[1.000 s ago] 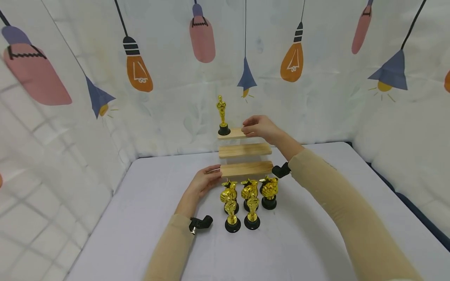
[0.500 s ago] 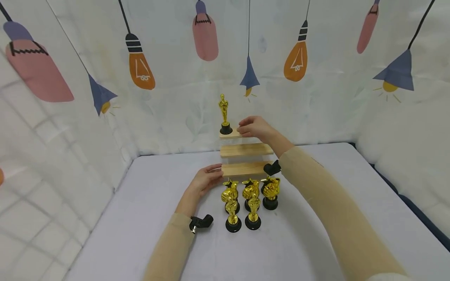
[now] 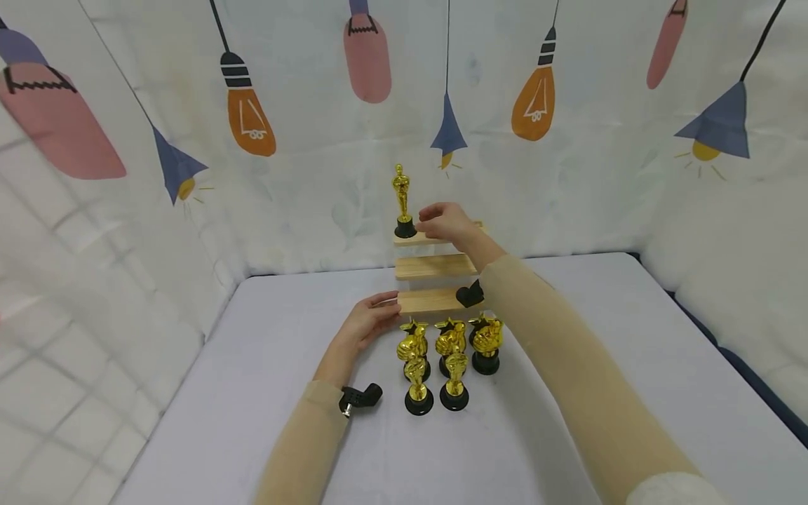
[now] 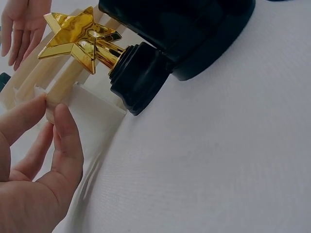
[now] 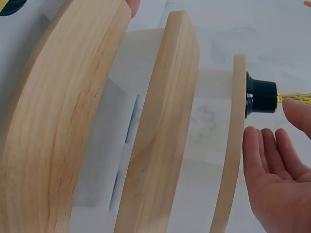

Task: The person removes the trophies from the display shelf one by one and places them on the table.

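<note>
My left hand (image 3: pixel 362 322) pinches the left end of the lowest wooden step (image 3: pixel 429 301) of a three-tier stand; the left wrist view has thumb and finger on that end (image 4: pixel 52 104). A golden figure trophy (image 3: pixel 402 196) on a black base stands upright at the left of the top step (image 3: pixel 426 239). Just right of it is my right hand (image 3: pixel 445 223), fingers loosely extended. In the right wrist view its thumb (image 5: pixel 297 114) is close to the trophy's gold stem, beside the black base (image 5: pixel 262 95); whether it touches cannot be told.
In front of the stand, several gold trophies on black bases stand in rows, among them cup-like ones (image 3: pixel 416 375) and a star trophy (image 4: pixel 73 39). The middle step (image 3: pixel 435 266) lies between the other two. A patterned cloth wall (image 3: pixel 315 189) rises behind the white table (image 3: pixel 284 308).
My right hand has moved left along the top step toward the figure trophy. My left hand stays at the lowest step. The view has shifted slightly.
</note>
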Tool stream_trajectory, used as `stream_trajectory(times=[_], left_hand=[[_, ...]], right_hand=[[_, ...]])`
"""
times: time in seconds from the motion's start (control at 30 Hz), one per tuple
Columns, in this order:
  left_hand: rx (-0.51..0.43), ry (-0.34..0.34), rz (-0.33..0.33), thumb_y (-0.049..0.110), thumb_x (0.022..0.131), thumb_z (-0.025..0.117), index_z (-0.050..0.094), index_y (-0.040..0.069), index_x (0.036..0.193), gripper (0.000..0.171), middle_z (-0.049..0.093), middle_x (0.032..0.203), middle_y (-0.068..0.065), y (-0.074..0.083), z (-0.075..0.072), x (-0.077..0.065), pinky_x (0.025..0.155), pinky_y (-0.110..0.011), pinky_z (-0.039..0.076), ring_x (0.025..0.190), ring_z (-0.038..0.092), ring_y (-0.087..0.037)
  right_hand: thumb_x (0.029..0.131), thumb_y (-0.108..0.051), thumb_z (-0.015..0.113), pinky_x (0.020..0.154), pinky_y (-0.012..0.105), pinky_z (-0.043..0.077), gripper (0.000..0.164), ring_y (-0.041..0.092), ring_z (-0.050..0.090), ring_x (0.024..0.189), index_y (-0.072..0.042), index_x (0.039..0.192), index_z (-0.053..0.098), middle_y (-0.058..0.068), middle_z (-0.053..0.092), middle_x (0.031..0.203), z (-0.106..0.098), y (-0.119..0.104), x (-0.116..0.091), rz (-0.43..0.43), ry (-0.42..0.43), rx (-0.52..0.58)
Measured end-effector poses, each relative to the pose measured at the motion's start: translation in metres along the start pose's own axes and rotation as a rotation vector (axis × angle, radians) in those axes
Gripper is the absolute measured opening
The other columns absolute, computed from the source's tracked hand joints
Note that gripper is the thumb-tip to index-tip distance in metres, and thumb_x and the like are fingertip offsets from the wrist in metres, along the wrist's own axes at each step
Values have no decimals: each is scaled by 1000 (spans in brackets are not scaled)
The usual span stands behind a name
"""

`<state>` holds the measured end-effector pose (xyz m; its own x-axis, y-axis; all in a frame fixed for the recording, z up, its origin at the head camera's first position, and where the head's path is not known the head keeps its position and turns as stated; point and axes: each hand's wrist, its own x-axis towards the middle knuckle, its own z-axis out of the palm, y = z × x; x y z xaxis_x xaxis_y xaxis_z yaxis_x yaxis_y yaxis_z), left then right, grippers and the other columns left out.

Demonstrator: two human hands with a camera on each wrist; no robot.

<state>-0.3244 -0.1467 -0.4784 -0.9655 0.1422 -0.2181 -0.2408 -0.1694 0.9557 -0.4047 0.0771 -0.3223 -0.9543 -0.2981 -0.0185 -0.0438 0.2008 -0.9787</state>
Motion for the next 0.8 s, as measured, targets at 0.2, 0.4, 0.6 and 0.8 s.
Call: stream_trajectory(times=[0.2,0.4,0.6,0.8], left_hand=[[5,1,-4,1,96,71,57,0,142,48,59,135,-19,1,0,-1,88,-32,58,106,66,-22],[8,0,-3,0,96,70,58,1,142,48,59,135,-19,-1,0,-1,88,-31,58,108,66,-22],[-4,1,-4,0,96,71,58,1,142,47,59,134,-18,-2,0,-2,87,-30,58,105,67,-21],[-16,-7,8,0,96,70,57,-1,142,48,59,132,-20,-1,0,-2,86,-31,58,103,67,-20]], right_hand=[[98,-4,68,104,39,49,51,34,54,127,7,145,50,20,52,143,7,0,5,-36,2,-10],[97,-10,72,101,38,50,52,34,57,123,3,144,53,19,54,141,16,3,11,-25,35,-104],[97,-15,74,103,42,48,53,33,54,126,0,144,55,17,55,141,26,4,15,-37,81,-205],[96,-16,75,102,43,48,50,33,56,122,2,139,58,18,60,133,32,3,17,-42,119,-252]])
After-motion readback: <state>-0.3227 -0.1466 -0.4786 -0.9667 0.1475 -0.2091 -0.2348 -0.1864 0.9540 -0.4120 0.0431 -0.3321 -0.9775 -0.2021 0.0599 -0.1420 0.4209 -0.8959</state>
